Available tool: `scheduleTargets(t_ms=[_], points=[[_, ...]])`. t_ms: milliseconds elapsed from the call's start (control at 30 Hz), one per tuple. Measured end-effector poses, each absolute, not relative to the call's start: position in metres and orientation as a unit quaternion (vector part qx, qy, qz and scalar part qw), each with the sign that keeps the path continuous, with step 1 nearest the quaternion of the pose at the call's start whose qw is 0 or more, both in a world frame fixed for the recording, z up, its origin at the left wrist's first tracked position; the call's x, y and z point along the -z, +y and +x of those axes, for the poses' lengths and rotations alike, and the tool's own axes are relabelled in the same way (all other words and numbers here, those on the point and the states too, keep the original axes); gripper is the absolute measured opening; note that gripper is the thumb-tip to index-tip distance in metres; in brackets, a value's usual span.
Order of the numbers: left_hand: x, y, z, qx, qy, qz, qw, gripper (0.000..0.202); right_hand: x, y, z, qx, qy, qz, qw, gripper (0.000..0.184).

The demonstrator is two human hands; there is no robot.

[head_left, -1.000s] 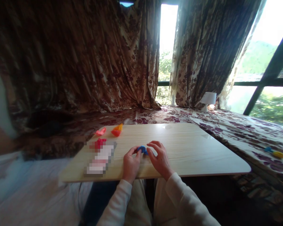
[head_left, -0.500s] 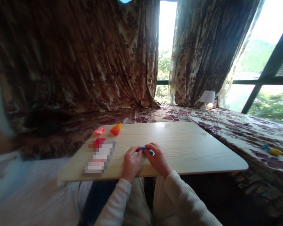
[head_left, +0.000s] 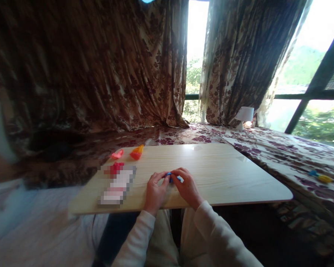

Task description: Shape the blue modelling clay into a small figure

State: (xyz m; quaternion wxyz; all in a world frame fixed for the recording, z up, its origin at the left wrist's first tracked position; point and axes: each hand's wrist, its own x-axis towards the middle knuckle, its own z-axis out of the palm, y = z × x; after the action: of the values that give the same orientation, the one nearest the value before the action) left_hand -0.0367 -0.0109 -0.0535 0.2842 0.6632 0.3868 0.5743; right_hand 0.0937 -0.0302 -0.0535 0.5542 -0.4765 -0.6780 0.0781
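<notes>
Between my two hands, just over the near part of the pale wooden table (head_left: pixel 211 167), is a small blue bendable piece (head_left: pixel 171 179); its exact kind cannot be made out. The fingertips of my left hand (head_left: pixel 156 190) pinch its left end. My right hand (head_left: pixel 187 187) has thumb and fingers closed on the other side, and part of the blue shows below its fingers. The fingers cover much of the piece.
Left on the table lie a pink piece (head_left: pixel 117 154), an orange and yellow piece (head_left: pixel 137 152), a red piece (head_left: pixel 117 168) and a pixelated flat object (head_left: pixel 117 189). A white lamp (head_left: pixel 244 114) stands behind on the flowered cover, with a yellow piece (head_left: pixel 324 179) at right.
The blue piece has shifted slightly between my fingertips, with more of it now hanging below them. Both hands stay in nearly the same place.
</notes>
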Motion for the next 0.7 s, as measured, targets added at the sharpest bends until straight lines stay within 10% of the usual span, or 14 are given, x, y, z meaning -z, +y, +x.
scheduleTargets(t_ms=[700], points=[[0.0588, -0.0086, -0.0375, -0.570, 0.427, 0.659, 0.243, 0.019, 0.0536, -0.0285, 0.0947, -0.072, -0.669, -0.473, 0.570, 0.013]])
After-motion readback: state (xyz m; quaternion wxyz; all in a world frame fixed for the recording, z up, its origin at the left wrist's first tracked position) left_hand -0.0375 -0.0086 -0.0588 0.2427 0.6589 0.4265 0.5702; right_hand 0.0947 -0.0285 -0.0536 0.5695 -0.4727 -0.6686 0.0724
